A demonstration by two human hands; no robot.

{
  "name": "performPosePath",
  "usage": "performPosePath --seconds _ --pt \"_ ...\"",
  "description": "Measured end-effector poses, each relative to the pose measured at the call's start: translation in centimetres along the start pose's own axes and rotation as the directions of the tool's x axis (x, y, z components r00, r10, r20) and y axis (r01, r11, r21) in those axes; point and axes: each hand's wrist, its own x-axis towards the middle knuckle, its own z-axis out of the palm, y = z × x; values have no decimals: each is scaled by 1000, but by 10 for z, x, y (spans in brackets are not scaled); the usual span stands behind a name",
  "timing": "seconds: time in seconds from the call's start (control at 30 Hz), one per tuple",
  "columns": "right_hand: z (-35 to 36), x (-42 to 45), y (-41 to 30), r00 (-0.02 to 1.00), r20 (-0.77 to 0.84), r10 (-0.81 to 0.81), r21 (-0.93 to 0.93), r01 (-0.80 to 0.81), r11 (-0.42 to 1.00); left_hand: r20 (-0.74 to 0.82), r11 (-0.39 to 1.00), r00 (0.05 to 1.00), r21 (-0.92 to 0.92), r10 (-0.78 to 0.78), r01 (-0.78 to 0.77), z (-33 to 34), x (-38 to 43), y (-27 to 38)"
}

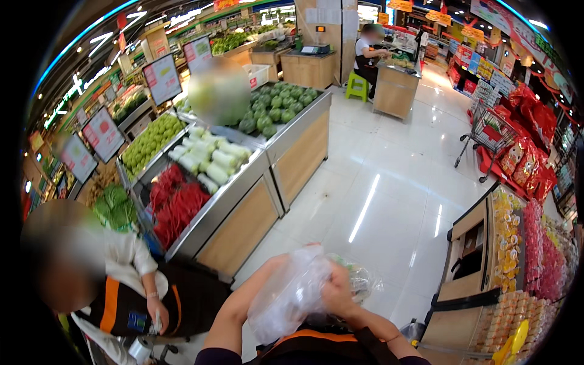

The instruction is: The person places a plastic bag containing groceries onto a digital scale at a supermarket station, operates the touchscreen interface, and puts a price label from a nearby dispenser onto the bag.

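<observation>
A clear plastic bag (292, 296) hangs in front of my dark apron with its orange edge. My right hand (338, 287) is closed on the bag's right side. My left hand (311, 248) is mostly hidden behind the bag's upper part; only a little skin shows at the top, so its grip cannot be made out. Just beyond my right hand is a second bundle of clear plastic (362, 278), with something green at its upper left. Which hand bears that bundle is not clear.
A co-worker in an apron (137, 301) stands close at my left. A produce stand (237, 182) runs along the left. At right are packaged-goods bins (470, 255) and a shopping cart (492, 130). Another person (367, 59) sits at a far counter (397, 91).
</observation>
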Motion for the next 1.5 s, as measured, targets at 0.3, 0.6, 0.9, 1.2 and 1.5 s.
performPosePath --seconds 0.3,0.6,0.9,1.2,1.5 --pt "-161 284 -17 731 -535 423 469 -160 869 -686 750 637 -614 -351 -247 -149 48 -133" --pt "-362 529 57 660 -708 251 310 -29 950 -726 708 275 -683 -631 -179 -239 133 -221" --pt "-581 716 71 402 -875 270 343 121 932 -516 916 790 -379 -330 135 -511 628 -165" --pt "-747 953 144 471 -807 355 366 -72 928 -372 912 924 -402 -85 -78 -586 979 -152" --pt "-838 1250 237 664 -607 436 218 -388 895 -603 988 797 139 26 73 -727 1188 -123"
